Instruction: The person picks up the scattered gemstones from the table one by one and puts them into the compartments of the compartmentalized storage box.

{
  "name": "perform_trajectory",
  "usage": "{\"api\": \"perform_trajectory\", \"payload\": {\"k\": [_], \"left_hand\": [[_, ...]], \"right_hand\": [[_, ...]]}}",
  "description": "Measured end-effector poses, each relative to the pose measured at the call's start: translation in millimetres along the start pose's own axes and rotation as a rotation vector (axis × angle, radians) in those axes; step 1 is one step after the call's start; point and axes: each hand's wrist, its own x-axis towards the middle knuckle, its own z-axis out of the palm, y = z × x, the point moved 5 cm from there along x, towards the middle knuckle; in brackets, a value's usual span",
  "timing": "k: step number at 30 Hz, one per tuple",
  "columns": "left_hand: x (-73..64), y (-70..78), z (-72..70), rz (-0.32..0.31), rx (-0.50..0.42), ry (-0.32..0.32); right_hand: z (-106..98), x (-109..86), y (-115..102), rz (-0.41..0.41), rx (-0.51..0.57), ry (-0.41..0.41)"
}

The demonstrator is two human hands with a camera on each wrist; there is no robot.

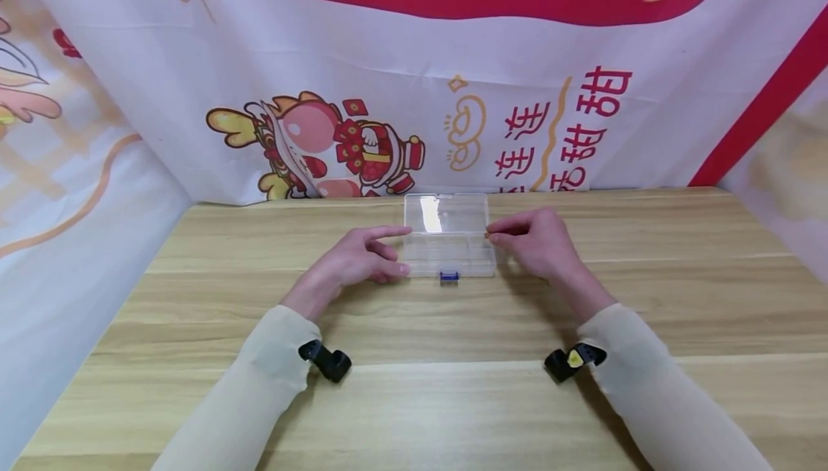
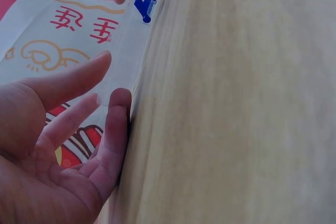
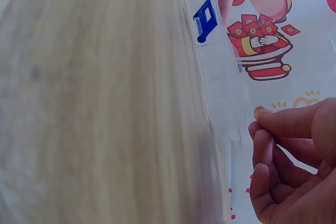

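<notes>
A clear plastic compartment box (image 1: 423, 270) lies on the table with its lid (image 1: 461, 213) raised at the back and a blue latch (image 1: 449, 277) at its front. My left hand (image 1: 359, 255) is at the box's left side, thumb and index finger stretched out; in the left wrist view its lower fingers (image 2: 116, 124) touch the box's end. Over the box's right edge, my right hand (image 1: 540, 242) pinches a tiny golden-brown round piece (image 3: 259, 112) between thumb and index finger. Its exact kind is too small to tell.
The wood-grain table (image 1: 446, 399) ends at a printed white and red cloth (image 1: 310, 47) hanging just behind the box. Black wrist cameras are strapped over both pale sleeves (image 1: 259, 377).
</notes>
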Motion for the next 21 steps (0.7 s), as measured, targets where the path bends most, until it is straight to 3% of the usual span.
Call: {"api": "perform_trajectory", "payload": {"k": [21], "left_hand": [[0.3, 0.5, 0.5, -0.010, 0.014, 0.007]], "right_hand": [[7.7, 3.1, -3.8, -0.033, -0.020, -0.047]]}}
